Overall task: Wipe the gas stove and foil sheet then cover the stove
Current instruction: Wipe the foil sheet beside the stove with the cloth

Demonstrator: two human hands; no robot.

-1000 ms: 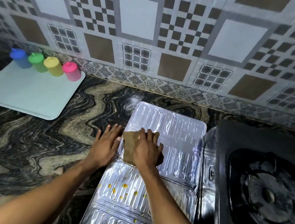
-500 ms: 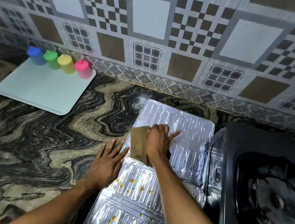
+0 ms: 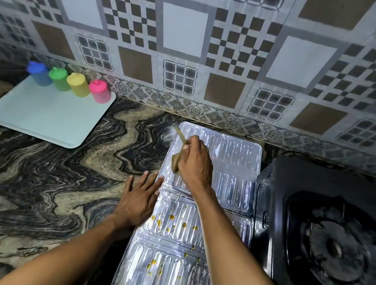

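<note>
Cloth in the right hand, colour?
Tan-brown cloth, gripped in the right hand; head view, the only one.

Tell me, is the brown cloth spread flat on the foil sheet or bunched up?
Bunched up. The right hand grips the brown cloth above the foil sheet, one blurred corner sticking up.

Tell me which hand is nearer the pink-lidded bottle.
Left. The left hand lies flat at the foil sheet's left edge; the right hand is farther right of the pink-lidded bottle, over the foil.
</note>
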